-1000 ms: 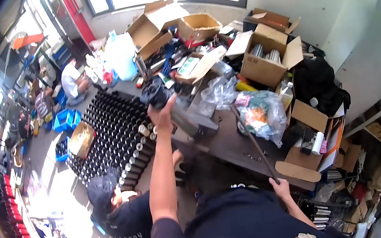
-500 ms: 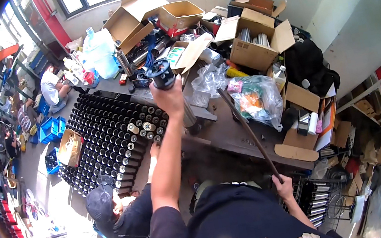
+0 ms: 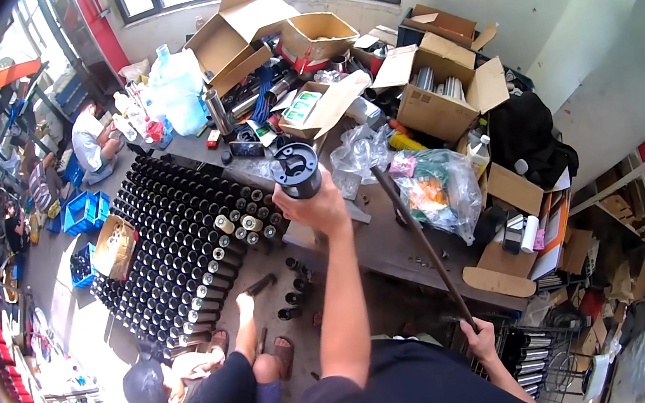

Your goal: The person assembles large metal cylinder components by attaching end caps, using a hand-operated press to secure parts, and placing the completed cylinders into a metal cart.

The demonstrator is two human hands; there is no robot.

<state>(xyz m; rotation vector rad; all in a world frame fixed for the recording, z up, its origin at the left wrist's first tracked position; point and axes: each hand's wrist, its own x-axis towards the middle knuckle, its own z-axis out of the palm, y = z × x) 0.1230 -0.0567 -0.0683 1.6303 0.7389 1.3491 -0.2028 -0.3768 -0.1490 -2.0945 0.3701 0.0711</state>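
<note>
My left hand [image 3: 318, 207] is raised over the near edge of the workbench, its fingers wrapped round a black cylinder [image 3: 297, 173]. The cylinder's round end, with an opening and small holes, faces up. Low on the right, my right hand [image 3: 479, 336] grips the lower end of a long dark rod [image 3: 422, 243]. The rod slants up and left across the bench, its far tip beside crumpled clear plastic [image 3: 359, 150].
The workbench [image 3: 397, 250] carries open cartons [image 3: 440, 96], a bagged bundle [image 3: 437, 188] and loose metal tubes. To the left rise tight rows of black cylinders [image 3: 178, 240]. A capped co-worker [image 3: 209, 393] squats beside them, one hand at a dark tube [image 3: 261, 285].
My left hand with the black cylinder has shifted right and lower in the picture. The co-worker has leaned away from the rows. My right hand still grips the rod.
</note>
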